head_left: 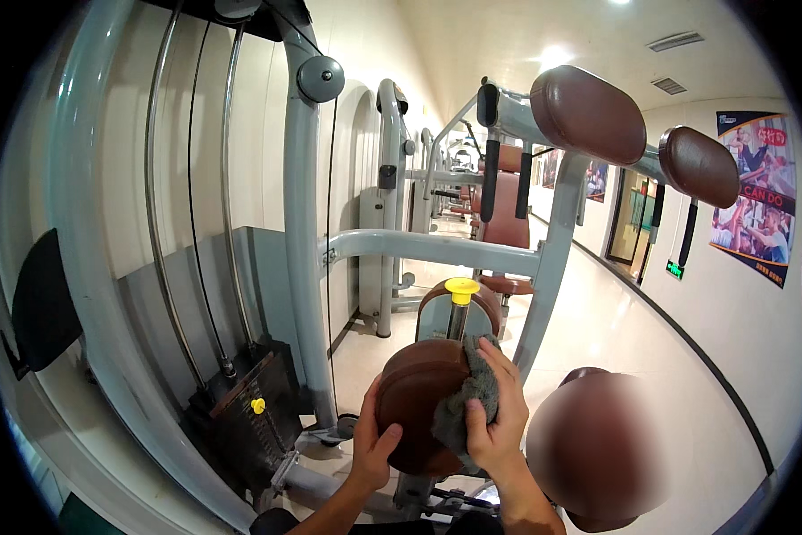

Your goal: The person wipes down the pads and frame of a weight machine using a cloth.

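Observation:
Before me is a rounded brown padded cushion [417, 401] of a gym machine. My left hand [374, 431] grips its left edge, thumb on the near face and fingers behind. On the cushion's right edge, my right hand [498, 408] holds a dark grey cloth [467, 401] pressed against the padding. The cloth is bunched and drapes over the rim. Just beyond stands a yellow knob [461, 289] on a metal post. To the right sits another brown cushion [595, 448], partly blurred.
At left, a weight stack [257, 414] with a yellow pin [258, 406] sits under steel guide rods [153, 167]. A grey crossbar [434, 247] spans ahead. Two brown pads [588, 114] overhang at upper right. More machines line the wall behind; posters [755, 194] hang on the right wall.

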Demonstrator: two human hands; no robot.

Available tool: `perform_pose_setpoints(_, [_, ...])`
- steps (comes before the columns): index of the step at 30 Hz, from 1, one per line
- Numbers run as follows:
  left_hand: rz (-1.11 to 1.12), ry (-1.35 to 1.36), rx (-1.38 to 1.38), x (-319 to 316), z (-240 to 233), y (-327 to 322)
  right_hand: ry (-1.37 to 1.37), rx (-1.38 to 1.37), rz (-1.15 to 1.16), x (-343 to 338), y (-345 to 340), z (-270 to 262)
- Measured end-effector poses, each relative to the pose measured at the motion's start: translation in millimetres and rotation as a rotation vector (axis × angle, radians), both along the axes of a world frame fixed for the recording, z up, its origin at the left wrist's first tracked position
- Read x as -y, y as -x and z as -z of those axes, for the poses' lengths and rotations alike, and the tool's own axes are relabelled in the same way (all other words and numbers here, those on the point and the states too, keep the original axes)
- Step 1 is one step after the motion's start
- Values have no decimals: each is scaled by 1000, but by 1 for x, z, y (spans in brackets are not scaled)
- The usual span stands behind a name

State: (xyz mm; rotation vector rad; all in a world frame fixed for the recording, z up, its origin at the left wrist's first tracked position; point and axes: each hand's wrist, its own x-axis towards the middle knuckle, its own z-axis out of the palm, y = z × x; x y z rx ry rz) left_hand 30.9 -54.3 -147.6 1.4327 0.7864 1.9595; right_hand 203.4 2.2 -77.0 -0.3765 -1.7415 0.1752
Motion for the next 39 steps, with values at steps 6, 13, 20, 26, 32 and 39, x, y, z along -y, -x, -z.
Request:
perform_pose_setpoints(6, [3, 22, -25, 1, -1, 3, -11, 93, -2, 0, -1, -17])
perform_pose_setpoints(13, [62, -15, -15, 3, -9, -3, -143, 338, 106, 9, 3, -58])
perform_pose_setpoints(20, [34, -2, 12, 9, 9, 4, -343, 527, 315, 29, 42, -67])
perform_pose_setpoints(26, [97, 94, 101, 10, 25, 6, -482, 678, 417, 37, 57, -53])
perform_pose_setpoints(32, [94, 103, 96, 7, 10, 4, -462, 520, 420, 26, 46, -54])
perform_pose_setpoints(39, [63, -27, 0, -1, 2, 1, -131, 181, 267, 3, 7, -19])
